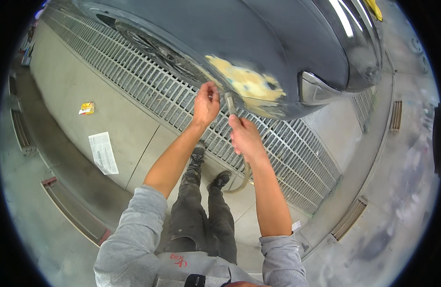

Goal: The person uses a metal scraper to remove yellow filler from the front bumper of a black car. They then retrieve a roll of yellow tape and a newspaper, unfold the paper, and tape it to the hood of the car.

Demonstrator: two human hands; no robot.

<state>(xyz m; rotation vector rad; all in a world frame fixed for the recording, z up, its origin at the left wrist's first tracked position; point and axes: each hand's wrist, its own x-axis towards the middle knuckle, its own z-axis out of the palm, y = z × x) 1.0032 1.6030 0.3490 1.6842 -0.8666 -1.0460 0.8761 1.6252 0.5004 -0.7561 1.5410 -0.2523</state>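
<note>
Hose [244,179] was up at the low edge of the dark car [259,40], its pale nozzle [231,103] end right by a yellowish patch [249,83] on the bodywork; couldn't tell if it touched. R hand [247,136] had its grip closed round the hose just behind the nozzle, thumb lying along the top. From there hose ran down by the R forearm & curved round on the floor [134,126] nr the R shoe [220,179].

L hand [206,105] was up just left of the nozzle, nr the wheel [160,52], its fingers bent in twd the thumb, so grip mostly closed; couldn't tell if it had hold of anything small or touched the car.

Patch was uneven, w/ a dark spot nr its R end & blurry edges. Below car & hands, a metal grate [297,158] ran diagonally across, upper L to lower R. L shoe [196,155] was at grate's near edge. Trousers [189,215] dark & marked; grey sleeves [139,215] pushed up to abt the elbows.

Over on L, on floor: a printed white sheet [104,153] &, farther up, a small yellow packet [88,108]. Small white scrap [296,225] lay by the R elbow in view.
</note>
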